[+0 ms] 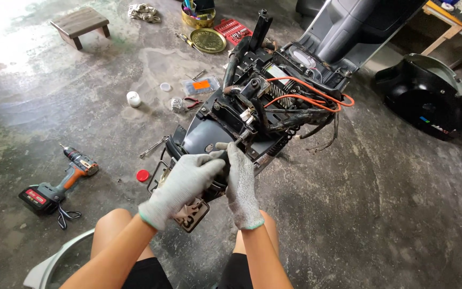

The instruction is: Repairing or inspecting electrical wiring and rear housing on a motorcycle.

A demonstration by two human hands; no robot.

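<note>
Gloves cover both of your hands at the centre of the frame, pressed against the rear of the stripped scooter (252, 115). Your left hand (184, 188) curls closed over the dark grey tail panel (201, 140), just above the number plate (192, 214). Your right hand (240, 184) lies flat beside it, fingers extended up toward the frame; whether it grips anything, you cannot tell. A cordless drill (60, 181) lies on the floor at left.

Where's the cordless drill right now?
In the head view the cordless drill lies on the concrete floor at the left, beyond the person's left knee, with a small red cap between it and the scooter's rear end.
</note>
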